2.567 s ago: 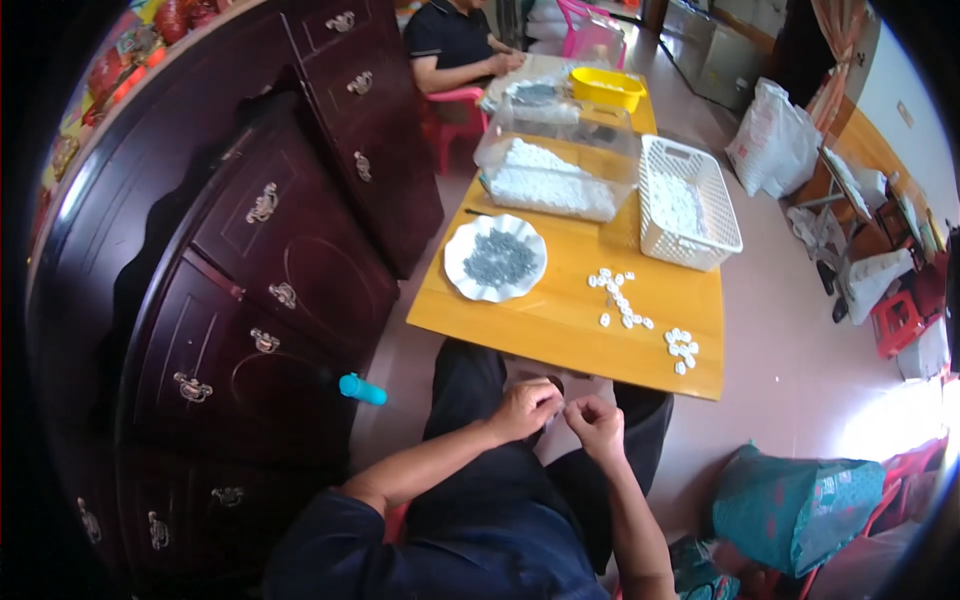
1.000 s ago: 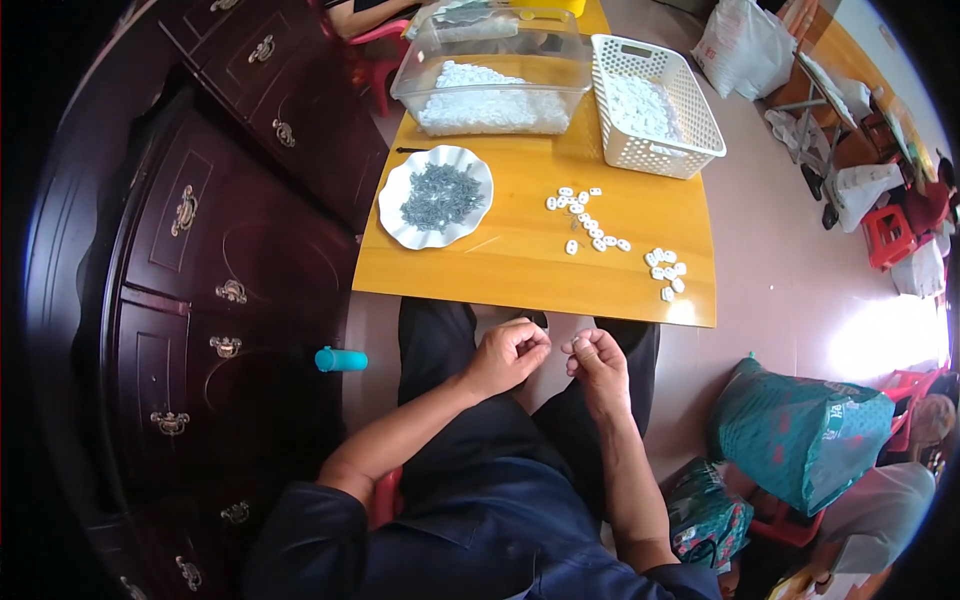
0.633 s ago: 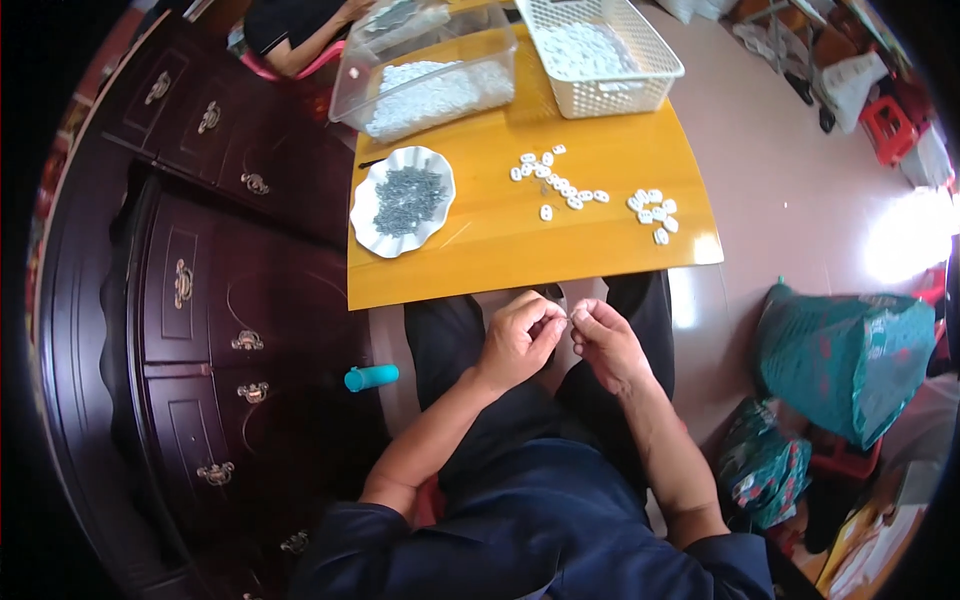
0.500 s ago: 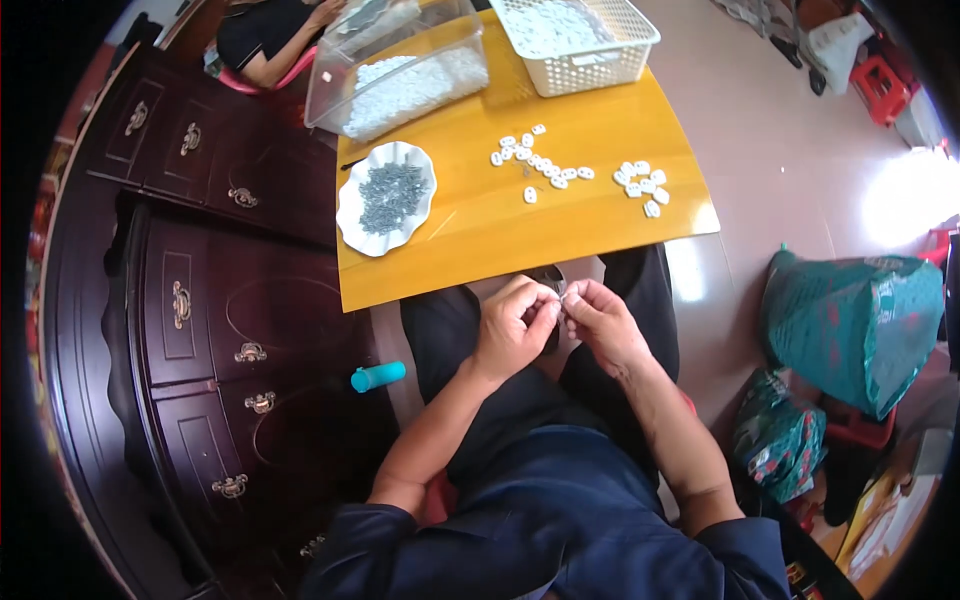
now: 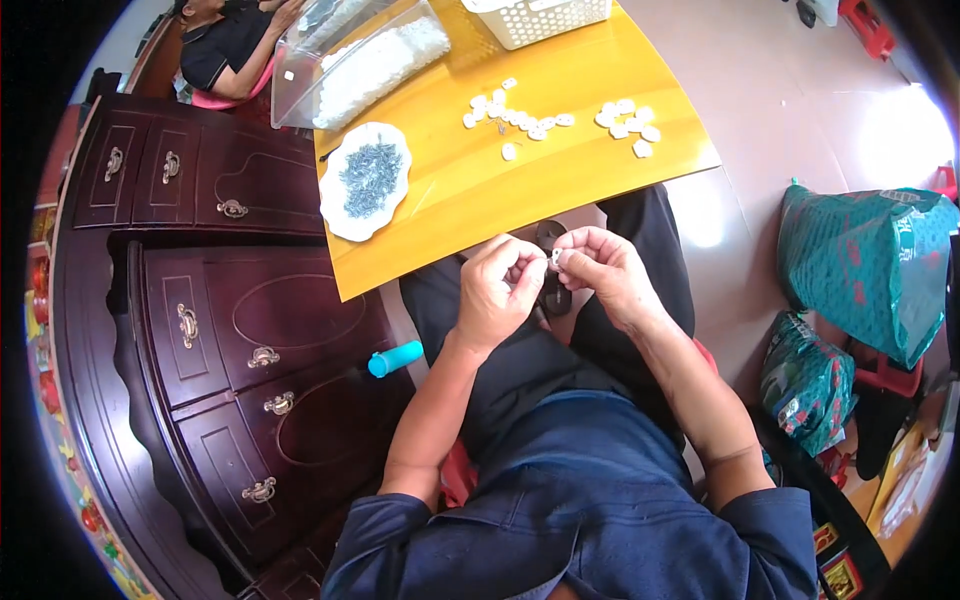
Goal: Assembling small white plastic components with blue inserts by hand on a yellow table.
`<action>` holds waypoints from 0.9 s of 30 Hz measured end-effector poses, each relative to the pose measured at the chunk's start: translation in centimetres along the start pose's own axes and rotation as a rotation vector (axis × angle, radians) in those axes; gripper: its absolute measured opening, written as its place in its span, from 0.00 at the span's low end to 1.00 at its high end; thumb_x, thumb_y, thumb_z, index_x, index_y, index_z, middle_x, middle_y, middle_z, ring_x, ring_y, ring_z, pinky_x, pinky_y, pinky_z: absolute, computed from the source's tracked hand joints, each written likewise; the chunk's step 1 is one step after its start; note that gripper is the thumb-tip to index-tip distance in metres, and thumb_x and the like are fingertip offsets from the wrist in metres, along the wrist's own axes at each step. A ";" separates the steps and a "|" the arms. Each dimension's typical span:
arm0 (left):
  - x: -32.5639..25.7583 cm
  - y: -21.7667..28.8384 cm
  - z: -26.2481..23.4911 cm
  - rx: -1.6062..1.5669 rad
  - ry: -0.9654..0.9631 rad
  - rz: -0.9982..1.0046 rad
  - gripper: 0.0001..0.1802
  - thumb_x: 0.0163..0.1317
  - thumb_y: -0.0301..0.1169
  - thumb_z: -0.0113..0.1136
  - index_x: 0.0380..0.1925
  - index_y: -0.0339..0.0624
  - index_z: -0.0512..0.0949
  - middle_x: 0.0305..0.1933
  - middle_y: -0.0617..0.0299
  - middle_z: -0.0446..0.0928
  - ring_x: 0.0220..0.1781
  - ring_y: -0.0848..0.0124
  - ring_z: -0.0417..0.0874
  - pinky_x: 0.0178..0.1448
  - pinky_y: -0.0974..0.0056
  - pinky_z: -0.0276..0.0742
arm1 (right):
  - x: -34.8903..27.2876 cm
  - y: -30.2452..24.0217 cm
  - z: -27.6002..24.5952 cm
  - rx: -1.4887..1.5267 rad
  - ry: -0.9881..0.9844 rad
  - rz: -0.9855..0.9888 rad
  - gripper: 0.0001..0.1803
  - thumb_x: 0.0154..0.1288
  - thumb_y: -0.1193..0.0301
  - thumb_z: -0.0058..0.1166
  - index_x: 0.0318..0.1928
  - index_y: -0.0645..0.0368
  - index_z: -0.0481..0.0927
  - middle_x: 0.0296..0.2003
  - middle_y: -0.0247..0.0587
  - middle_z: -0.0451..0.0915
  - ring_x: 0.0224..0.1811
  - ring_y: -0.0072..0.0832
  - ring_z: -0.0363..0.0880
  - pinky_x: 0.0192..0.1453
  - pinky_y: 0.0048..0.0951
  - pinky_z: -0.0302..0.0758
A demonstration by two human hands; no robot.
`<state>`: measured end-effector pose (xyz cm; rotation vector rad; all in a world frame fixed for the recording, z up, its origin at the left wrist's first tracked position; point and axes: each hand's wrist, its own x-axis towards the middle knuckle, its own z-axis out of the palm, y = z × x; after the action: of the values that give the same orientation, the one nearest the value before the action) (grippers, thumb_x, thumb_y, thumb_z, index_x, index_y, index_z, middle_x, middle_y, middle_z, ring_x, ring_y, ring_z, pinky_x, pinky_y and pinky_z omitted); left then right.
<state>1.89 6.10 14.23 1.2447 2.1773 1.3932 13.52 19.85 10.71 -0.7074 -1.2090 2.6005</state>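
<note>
My right hand (image 5: 606, 272) pinches a small white plastic piece (image 5: 556, 256) between thumb and fingers, above my lap and just off the table's near edge. Close against it, my left hand (image 5: 497, 288) is also closed in a pinch; anything between its fingertips is too small to make out. On the yellow table (image 5: 450, 220), several like white pieces (image 5: 515, 117) lie in a loose group, with another cluster (image 5: 628, 122) to the right. A scalloped white dish (image 5: 335, 218) at the table's left holds a heap of small grey metal parts (image 5: 371, 180).
At the back stand a clear plastic bin (image 5: 292, 100) of white pieces and a white perforated basket (image 5: 545, 28). Dark wooden drawers (image 5: 215, 340) line the left, with a teal bottle (image 5: 396, 358) beside them. Teal bags (image 5: 865, 270) sit at right. Another person (image 5: 225, 55) sits far left.
The view has shifted and turned slightly, so the table sits higher in it. My fingertips have drawn slightly apart, and the white piece in my right hand now shows.
</note>
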 end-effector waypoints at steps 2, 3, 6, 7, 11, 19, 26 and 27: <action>0.1 -0.1 0.0 0.019 -0.002 0.012 0.02 0.61 0.19 0.64 0.33 0.35 0.81 0.30 0.62 0.78 0.27 0.76 0.78 0.33 0.72 0.73 | 0.0 0.2 0.0 -0.012 -0.003 -0.016 0.05 0.70 0.76 0.59 0.44 0.63 0.82 0.34 0.31 0.83 0.32 0.16 0.78 0.40 0.18 0.76; 0.1 -0.2 0.0 0.030 -0.004 0.024 0.01 0.61 0.19 0.64 0.32 0.35 0.81 0.30 0.62 0.78 0.26 0.76 0.78 0.33 0.72 0.73 | 0.1 0.2 0.0 -0.029 -0.008 -0.032 0.05 0.70 0.76 0.59 0.45 0.63 0.82 0.34 0.31 0.83 0.32 0.16 0.78 0.39 0.18 0.75; 0.1 -0.1 0.1 0.039 -0.007 0.033 0.01 0.61 0.19 0.64 0.32 0.35 0.81 0.30 0.61 0.78 0.26 0.76 0.78 0.32 0.71 0.73 | 0.3 0.6 -0.5 -0.049 -0.042 -0.054 0.06 0.72 0.75 0.60 0.46 0.61 0.83 0.34 0.30 0.84 0.33 0.14 0.80 0.42 0.18 0.78; 0.2 0.0 0.1 0.037 -0.005 0.029 0.01 0.61 0.19 0.64 0.32 0.35 0.81 0.30 0.62 0.78 0.26 0.76 0.77 0.32 0.71 0.72 | 0.3 0.7 -0.5 -0.048 -0.040 -0.055 0.06 0.72 0.75 0.60 0.46 0.61 0.83 0.34 0.30 0.84 0.33 0.14 0.80 0.42 0.18 0.78; 0.2 0.1 0.1 0.035 -0.003 0.018 0.01 0.61 0.19 0.64 0.32 0.35 0.81 0.30 0.62 0.78 0.26 0.76 0.77 0.32 0.71 0.72 | 0.2 0.6 -0.3 -0.073 -0.022 -0.061 0.06 0.71 0.76 0.59 0.46 0.62 0.83 0.34 0.30 0.84 0.33 0.14 0.80 0.42 0.18 0.79; 0.2 0.0 0.2 0.046 -0.008 0.026 0.01 0.62 0.20 0.64 0.32 0.35 0.81 0.30 0.63 0.78 0.26 0.77 0.76 0.32 0.72 0.72 | 0.2 0.6 -0.3 -0.085 -0.017 -0.062 0.06 0.71 0.77 0.59 0.46 0.62 0.83 0.35 0.31 0.84 0.33 0.15 0.80 0.42 0.18 0.79; 0.1 0.0 0.2 0.051 -0.015 0.027 0.02 0.62 0.20 0.65 0.32 0.35 0.81 0.30 0.63 0.78 0.26 0.77 0.77 0.32 0.72 0.72 | 0.2 0.3 -0.3 -0.129 0.012 -0.044 0.05 0.71 0.77 0.59 0.45 0.63 0.83 0.34 0.31 0.84 0.34 0.15 0.80 0.42 0.18 0.78; 0.2 0.1 0.3 0.041 -0.013 0.023 0.02 0.62 0.20 0.65 0.32 0.35 0.81 0.30 0.63 0.78 0.26 0.77 0.77 0.32 0.71 0.72 | 0.2 0.3 -0.2 -0.142 0.013 -0.040 0.05 0.71 0.77 0.59 0.45 0.63 0.83 0.34 0.31 0.84 0.34 0.15 0.80 0.42 0.18 0.78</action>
<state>1.99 6.41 14.19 1.2940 2.2005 1.3521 13.51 19.88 10.32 -0.7164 -1.3999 2.4927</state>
